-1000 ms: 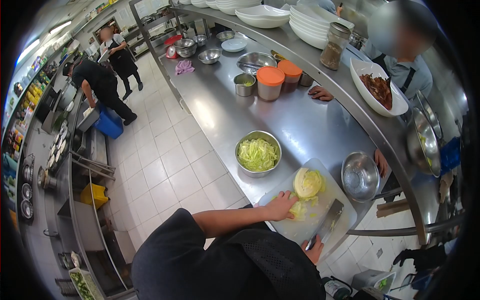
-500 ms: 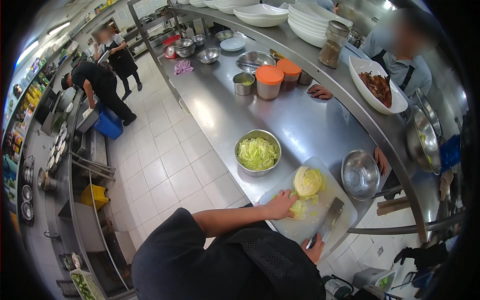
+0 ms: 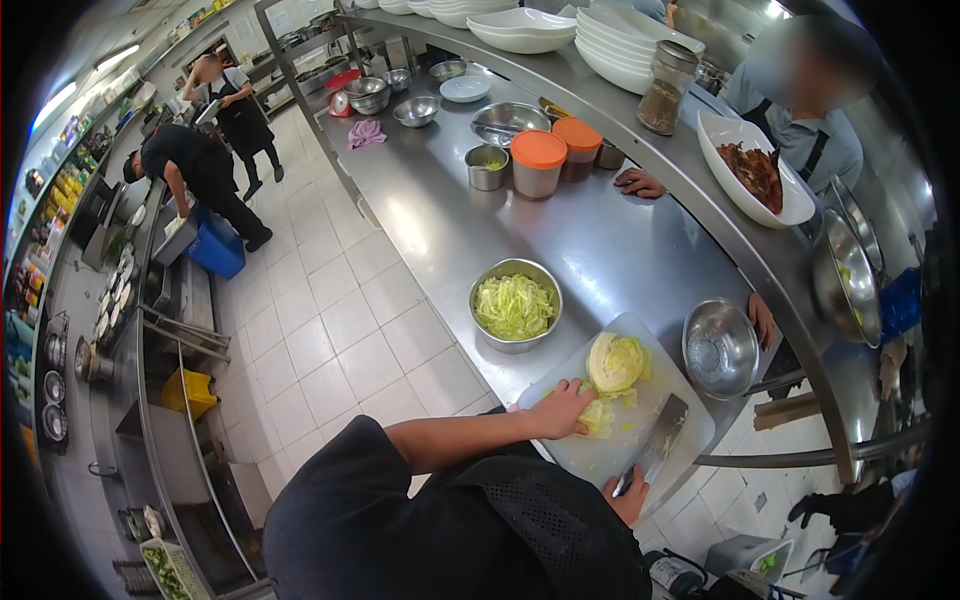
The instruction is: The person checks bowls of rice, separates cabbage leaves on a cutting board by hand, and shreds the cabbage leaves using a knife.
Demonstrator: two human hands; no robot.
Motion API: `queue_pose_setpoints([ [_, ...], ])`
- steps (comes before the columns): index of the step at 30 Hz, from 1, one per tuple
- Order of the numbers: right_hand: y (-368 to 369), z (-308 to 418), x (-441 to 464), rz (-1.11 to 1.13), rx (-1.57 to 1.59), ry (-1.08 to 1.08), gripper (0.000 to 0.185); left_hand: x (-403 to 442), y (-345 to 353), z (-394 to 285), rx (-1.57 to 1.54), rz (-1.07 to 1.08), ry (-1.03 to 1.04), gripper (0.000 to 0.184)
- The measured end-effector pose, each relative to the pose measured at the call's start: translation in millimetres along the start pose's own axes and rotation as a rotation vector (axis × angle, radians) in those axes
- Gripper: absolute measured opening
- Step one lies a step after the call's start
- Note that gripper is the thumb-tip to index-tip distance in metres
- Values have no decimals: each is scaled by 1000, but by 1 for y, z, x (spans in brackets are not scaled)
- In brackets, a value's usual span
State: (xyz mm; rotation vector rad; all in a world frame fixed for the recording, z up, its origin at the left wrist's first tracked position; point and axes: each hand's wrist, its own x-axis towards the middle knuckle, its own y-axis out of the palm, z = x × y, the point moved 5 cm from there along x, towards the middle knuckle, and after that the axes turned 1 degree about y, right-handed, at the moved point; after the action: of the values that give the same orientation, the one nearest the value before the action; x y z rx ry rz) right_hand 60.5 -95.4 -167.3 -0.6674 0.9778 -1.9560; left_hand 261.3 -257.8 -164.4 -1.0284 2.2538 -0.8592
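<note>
My left hand (image 3: 565,408) rests with bent fingers on a cut piece of cabbage (image 3: 599,420) at the near left of the white cutting board (image 3: 692,432). My right hand (image 3: 626,498) grips the handle of a broad kitchen knife (image 3: 664,434), whose blade lies over the board, apart from the cabbage. Just beyond my left fingers sits a larger cut cabbage (image 3: 617,362), pale face toward the left. Shredded cabbage (image 3: 515,307) fills a steel pot (image 3: 516,347) left of the board. An empty-looking steel bowl (image 3: 720,350) stands at the board's right.
Orange-lidded tubs (image 3: 537,165) and steel bowls stand farther along the steel table (image 3: 420,200). The overhead shelf (image 3: 760,245) holds white dishes, a jar (image 3: 668,90) and a dish of dark red food (image 3: 752,175). Across the table, a person's hands (image 3: 640,183) rest on its edge.
My hands, the knife and the cabbage hold still. In the background, a standing person has raised an arm to their head.
</note>
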Motion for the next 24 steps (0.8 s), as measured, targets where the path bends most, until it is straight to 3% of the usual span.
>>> queue_pose_setpoints([
  [24, 0, -2, 0, -15, 19, 8, 49, 0, 0, -1, 22, -5, 12, 77],
])
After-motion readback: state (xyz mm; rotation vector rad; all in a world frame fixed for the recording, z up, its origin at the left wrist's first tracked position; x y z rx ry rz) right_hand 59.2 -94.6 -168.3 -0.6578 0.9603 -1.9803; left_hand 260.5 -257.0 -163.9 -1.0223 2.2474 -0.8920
